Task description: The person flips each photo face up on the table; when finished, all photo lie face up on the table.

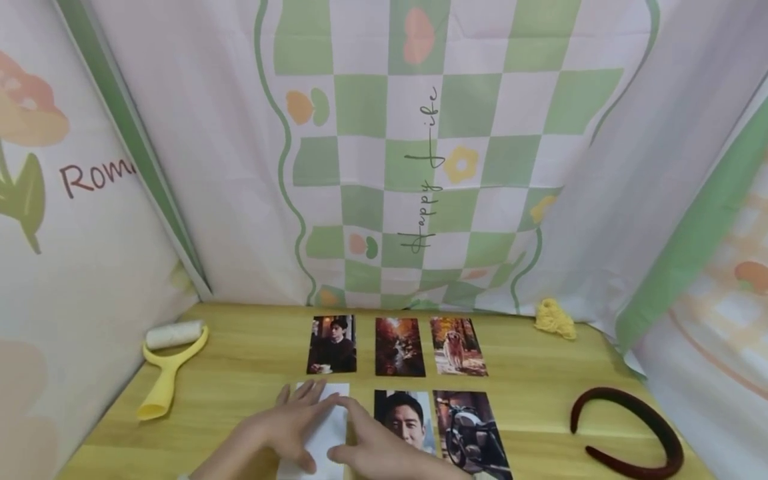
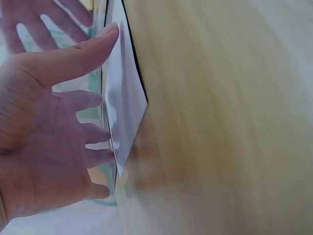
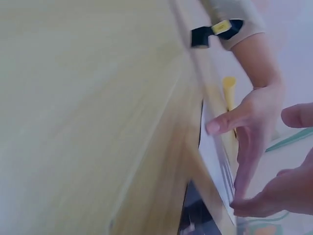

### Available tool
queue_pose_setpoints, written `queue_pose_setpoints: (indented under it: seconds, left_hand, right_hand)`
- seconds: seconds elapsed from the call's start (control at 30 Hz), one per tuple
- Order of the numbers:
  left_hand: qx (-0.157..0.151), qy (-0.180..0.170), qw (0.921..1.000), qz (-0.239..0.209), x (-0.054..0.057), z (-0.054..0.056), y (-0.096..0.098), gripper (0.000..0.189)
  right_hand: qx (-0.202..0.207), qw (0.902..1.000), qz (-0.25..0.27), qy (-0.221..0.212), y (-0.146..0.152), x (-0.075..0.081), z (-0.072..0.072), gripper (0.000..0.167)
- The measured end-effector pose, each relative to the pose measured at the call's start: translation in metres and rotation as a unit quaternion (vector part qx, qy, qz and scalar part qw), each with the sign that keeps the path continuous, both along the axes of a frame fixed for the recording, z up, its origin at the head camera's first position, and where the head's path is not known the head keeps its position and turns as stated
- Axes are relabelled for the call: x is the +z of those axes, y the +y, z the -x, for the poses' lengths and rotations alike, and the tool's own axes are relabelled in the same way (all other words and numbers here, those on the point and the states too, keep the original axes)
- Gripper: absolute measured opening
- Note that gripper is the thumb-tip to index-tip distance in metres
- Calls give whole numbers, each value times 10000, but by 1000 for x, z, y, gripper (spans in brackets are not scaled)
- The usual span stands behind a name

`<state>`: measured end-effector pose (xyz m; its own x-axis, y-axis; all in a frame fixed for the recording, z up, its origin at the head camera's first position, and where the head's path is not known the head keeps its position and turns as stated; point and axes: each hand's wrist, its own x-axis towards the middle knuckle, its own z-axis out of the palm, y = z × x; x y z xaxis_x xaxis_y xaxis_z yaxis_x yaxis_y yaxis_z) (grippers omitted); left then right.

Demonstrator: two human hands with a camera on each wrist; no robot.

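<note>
A white card or sheet [image 1: 329, 427] lies on the table in the near row, below the photo of a seated person [image 1: 332, 345]. My left hand [image 1: 288, 423] rests over its left side, fingers spread and thumb toward the near end. From the right, my right hand [image 1: 378, 443] reaches over the card with its index finger and thumb extended. Near the card's far part the two hands meet. In the left wrist view, the left hand [image 2: 49, 122] has straight fingers along the card [image 2: 124, 98]. The right wrist view shows the card [image 3: 211, 152] flat beneath both hands.
Photo cards stand in rows: an autumn stream [image 1: 400, 347], a dog [image 1: 459, 347], a face portrait [image 1: 411, 417] and a motorcycle [image 1: 474, 433]. A yellow-handled lint roller [image 1: 165, 373] is at left. Yellow yarn [image 1: 553, 319] and a dark red headband [image 1: 654, 413] lie at right.
</note>
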<state>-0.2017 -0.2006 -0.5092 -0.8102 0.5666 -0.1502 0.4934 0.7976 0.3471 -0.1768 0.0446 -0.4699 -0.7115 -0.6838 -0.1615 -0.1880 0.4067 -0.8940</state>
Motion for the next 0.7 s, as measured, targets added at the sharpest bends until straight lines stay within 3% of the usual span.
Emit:
queue_pose_setpoints:
  seconds: [0.07, 0.17, 0.27, 0.4, 0.53, 0.7]
  left_hand:
    - [37, -48, 10000, -18, 3, -3, -5, 125]
    - [46, -20, 10000, 65, 3, -5, -8, 124]
    - [81, 20, 9998, 179, -2, -4, -7, 123]
    - [105, -29, 9996, 243, -3, -4, -5, 121]
    - [132, -174, 9997, 105, 10, -9, -3, 120]
    - [307, -353, 9988, 118, 34, -20, 6, 117]
  right_hand:
    - [-429, 9970, 263, -593, -8, 21, -10, 75]
    - [-1039, 9857, 671, -1148, -18, 37, -19, 74]
    - [-1432, 9720, 890, -1636, -22, 38, -21, 79]
    - [-1634, 9492, 1367, -2316, -22, 35, -19, 84]
    - [-1764, 9248, 1829, -2833, -19, 35, -13, 87]
    - [-1908, 9151, 1801, -3062, -13, 36, -5, 85]
